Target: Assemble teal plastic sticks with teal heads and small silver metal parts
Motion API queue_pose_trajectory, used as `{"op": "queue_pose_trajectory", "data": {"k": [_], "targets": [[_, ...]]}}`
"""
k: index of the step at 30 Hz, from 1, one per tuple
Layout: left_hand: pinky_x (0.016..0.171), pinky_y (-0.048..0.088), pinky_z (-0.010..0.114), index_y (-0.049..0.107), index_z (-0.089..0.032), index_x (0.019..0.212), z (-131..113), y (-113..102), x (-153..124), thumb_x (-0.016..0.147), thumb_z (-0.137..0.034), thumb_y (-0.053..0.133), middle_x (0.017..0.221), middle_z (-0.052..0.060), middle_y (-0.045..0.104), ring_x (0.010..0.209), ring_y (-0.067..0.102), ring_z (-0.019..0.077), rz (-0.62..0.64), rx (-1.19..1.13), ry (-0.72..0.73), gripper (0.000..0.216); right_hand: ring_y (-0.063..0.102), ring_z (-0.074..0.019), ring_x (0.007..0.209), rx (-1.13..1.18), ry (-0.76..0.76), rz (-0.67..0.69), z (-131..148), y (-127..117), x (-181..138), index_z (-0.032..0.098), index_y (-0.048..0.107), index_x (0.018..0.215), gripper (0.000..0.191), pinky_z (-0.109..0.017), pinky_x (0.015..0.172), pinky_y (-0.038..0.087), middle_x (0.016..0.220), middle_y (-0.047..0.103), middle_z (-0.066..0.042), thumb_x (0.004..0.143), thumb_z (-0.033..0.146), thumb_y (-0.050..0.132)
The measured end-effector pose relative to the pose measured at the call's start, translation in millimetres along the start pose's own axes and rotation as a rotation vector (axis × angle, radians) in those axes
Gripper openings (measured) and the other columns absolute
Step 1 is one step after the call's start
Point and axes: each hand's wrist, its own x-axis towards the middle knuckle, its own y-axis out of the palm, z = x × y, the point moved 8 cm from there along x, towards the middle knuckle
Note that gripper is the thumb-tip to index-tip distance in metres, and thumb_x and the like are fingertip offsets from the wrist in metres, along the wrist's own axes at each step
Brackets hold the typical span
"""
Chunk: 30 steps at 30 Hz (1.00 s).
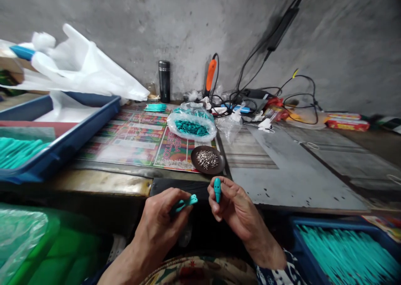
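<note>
My left hand [161,218] is closed on a turquoise plastic strip [189,200], whose end with small holes sticks out past the thumb and forefinger. Between the fingertips of my right hand [238,208] is a turquoise teardrop-shaped plastic piece [217,189], held upright with two dark holes in its face. The two pieces are apart, just in front of the table edge. Beyond the right hand stands a dark round dish [194,166] of small shiny metal pins [206,159]. Behind it lies an opened clear bag [171,126] of turquoise teardrop pieces [191,127].
A blue tray [78,141] with turquoise strips is at left, a blue crate [293,230] of similar strips at lower right. A green tub [62,251] sits lower left. At the back are a black flask [164,81], an orange-handled tool [211,74] and tangled cables [250,91].
</note>
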Motion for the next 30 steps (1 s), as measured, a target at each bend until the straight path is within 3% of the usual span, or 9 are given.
{"op": "queue_pose_trajectory", "data": {"k": [4, 12, 18, 25, 30], "targets": [[0.054, 0.044, 0.015, 0.069, -0.018, 0.083, 0, 0, 0, 0.083, -0.013, 0.062, 0.065, -0.004, 0.066, 0.055, 0.061, 0.0078, 0.015, 0.002, -0.009, 0.008, 0.056, -0.0097, 0.053, -0.214, -0.075, -0.035, 4, 1, -4, 0.017, 0.072, 0.095, 0.025, -0.015, 0.041, 0.044, 0.070, 0.062, -0.001, 0.081, 0.037, 0.078], [0.056, 0.046, 0.016, 0.068, -0.018, 0.085, -1, 5, -5, 0.085, -0.012, 0.060, 0.069, -0.002, 0.067, 0.059, 0.062, 0.0087, 0.049, -0.005, -0.010, 0.010, 0.047, -0.0085, 0.047, -0.676, -0.218, -0.028, 10, 11, -15, 0.016, 0.070, 0.102, 0.029, -0.018, 0.044, 0.037, 0.057, 0.053, 0.002, 0.094, 0.042, 0.062], [0.056, 0.044, 0.016, 0.067, -0.017, 0.086, 1, 11, -11, 0.086, -0.011, 0.060, 0.070, -0.002, 0.065, 0.059, 0.060, 0.0078, 0.070, -0.036, -0.024, 0.010, 0.044, -0.0072, 0.045, -0.747, -0.256, -0.035, 12, 16, -17, 0.018, 0.063, 0.091, 0.023, -0.018, 0.044, 0.035, 0.057, 0.052, 0.004, 0.095, 0.040, 0.061], [0.058, 0.042, 0.019, 0.067, -0.019, 0.092, 10, 19, -22, 0.088, -0.014, 0.057, 0.072, -0.002, 0.063, 0.063, 0.059, 0.0103, 0.066, -0.028, -0.037, 0.011, 0.042, -0.0064, 0.043, -0.756, -0.189, -0.031, 6, 7, -12, 0.016, 0.067, 0.090, 0.028, -0.017, 0.041, 0.031, 0.054, 0.050, 0.004, 0.094, 0.044, 0.062], [0.058, 0.045, 0.021, 0.068, -0.017, 0.092, 4, 22, -23, 0.088, -0.011, 0.056, 0.073, 0.000, 0.065, 0.063, 0.061, 0.0122, 0.101, 0.065, 0.027, 0.014, 0.042, -0.0073, 0.043, -0.782, -0.174, -0.022, 6, 6, -11, 0.015, 0.069, 0.085, 0.034, -0.019, 0.040, 0.031, 0.054, 0.050, 0.003, 0.093, 0.047, 0.062]]}}
